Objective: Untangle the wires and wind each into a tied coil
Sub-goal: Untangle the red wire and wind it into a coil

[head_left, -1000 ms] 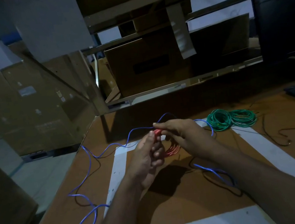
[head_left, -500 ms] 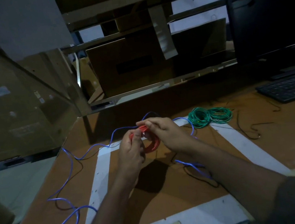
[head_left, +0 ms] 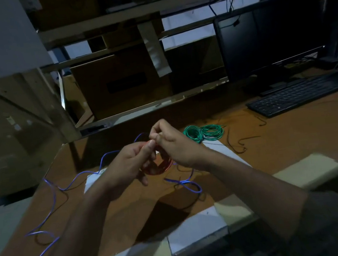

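**Red coil held between both hands above the surface, its tie point at the fingertips**

From left to right. The blue wire (head_left: 51,188) lies loose along the left part of the surface (head_left: 285,139), running from the near left edge up toward the middle, passing behind my hands and showing again as a small loop near my right wrist; it is not yet wound. My left hand (head_left: 130,166) is curled, its thumb and forefinger pinching the top of the red coil (head_left: 164,166). The coil hangs below that pinch, between the two hands and partly hidden by the left fingers, with its ring facing roughly toward me. My right hand (head_left: 173,144) meets the left at the same spot; its fingers are curled and pinch something fine at the coil's top, which I judge to be the free end of the red wire, though it is too small and blurred to be sure. Further right, well apart from my hands, the green coil (head_left: 204,132) lies flat on the surface, already wound.

The relation that matters: the tie point sits at the top of the coil, just where both pinches touch, so both hands are equally near. I judge the next wrap must pass round the bundle there, across the strands.
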Tool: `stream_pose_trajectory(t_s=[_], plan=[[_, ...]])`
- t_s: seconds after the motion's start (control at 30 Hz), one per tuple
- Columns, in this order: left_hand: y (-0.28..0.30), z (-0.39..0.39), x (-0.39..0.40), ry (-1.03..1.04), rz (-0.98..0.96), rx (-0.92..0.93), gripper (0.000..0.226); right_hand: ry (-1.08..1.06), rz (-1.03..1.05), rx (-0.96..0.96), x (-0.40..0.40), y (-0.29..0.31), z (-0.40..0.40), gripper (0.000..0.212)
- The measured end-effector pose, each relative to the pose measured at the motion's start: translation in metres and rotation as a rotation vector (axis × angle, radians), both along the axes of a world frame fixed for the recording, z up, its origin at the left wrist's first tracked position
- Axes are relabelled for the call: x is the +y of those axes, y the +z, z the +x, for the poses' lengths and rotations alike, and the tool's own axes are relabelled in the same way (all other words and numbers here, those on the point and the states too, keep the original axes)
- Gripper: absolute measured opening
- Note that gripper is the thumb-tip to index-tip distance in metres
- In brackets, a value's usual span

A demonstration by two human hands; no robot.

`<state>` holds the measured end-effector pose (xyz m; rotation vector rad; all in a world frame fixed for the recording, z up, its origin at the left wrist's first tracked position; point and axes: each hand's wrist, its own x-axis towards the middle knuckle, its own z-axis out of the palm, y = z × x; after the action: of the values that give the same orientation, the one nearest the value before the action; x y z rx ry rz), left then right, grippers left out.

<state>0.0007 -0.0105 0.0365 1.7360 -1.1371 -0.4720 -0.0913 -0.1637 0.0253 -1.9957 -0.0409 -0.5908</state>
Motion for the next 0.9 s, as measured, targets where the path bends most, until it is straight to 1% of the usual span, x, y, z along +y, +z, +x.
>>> stream_pose_trajectory(t_s=[0.1,0.2,0.27,0.33,0.37,0.43,0.5,0.57,0.6,0.67,0.73,0.77,0.83,0.87,0.9], plan=[[-0.008,-0.028,-0.01,0.08,-0.102,-0.189,0.033,-0.034,0.109,-0.045,0.0,0.004,-0.016,0.016],[-0.017,-0.044,-0.015,0.079,-0.191,-0.282,0.025,0.005,0.202,-0.044,-0.002,0.001,-0.031,0.017],[-0.02,-0.049,-0.018,0.079,-0.192,-0.344,0.026,0.036,0.276,-0.015,-0.004,-0.004,-0.039,0.019],[-0.025,-0.055,-0.025,0.072,-0.201,-0.38,0.029,0.007,0.286,-0.011,-0.009,-0.01,-0.043,0.017],[-0.028,-0.06,-0.03,0.07,-0.211,-0.351,0.03,-0.026,0.263,-0.017,-0.013,-0.013,-0.045,0.016],[-0.032,-0.071,-0.04,0.065,-0.234,-0.182,0.03,-0.094,0.211,-0.025,-0.019,-0.015,-0.05,0.016],[-0.034,-0.08,-0.052,0.06,-0.243,0.013,0.034,-0.142,0.202,-0.02,-0.03,-0.017,-0.058,0.024],[-0.038,-0.084,-0.064,0.088,-0.225,0.115,0.035,-0.208,0.206,0.01,-0.049,-0.024,-0.066,0.035],[-0.04,-0.086,-0.068,0.101,-0.212,0.149,0.034,-0.265,0.195,0.028,-0.06,-0.03,-0.07,0.036],[-0.043,-0.087,-0.075,0.106,-0.2,0.19,0.031,-0.454,0.096,0.093,-0.085,-0.045,-0.078,0.025],[-0.043,-0.087,-0.078,0.097,-0.193,0.19,0.031,-0.655,-0.1,0.2,-0.107,-0.062,-0.086,0.019],[-0.041,-0.087,-0.079,0.096,-0.193,0.183,0.032,-0.725,-0.211,0.239,-0.116,-0.069,-0.089,0.024],[-0.038,-0.087,-0.083,0.099,-0.198,0.171,0.031,-0.8,-0.402,0.326,-0.125,-0.079,-0.094,0.041],[-0.038,-0.086,-0.085,0.104,-0.202,0.172,0.03,-0.814,-0.467,0.377,-0.125,-0.082,-0.095,0.044],[-0.036,-0.087,-0.086,0.113,-0.205,0.177,0.03,-0.82,-0.524,0.409,-0.125,-0.084,-0.095,0.043]])
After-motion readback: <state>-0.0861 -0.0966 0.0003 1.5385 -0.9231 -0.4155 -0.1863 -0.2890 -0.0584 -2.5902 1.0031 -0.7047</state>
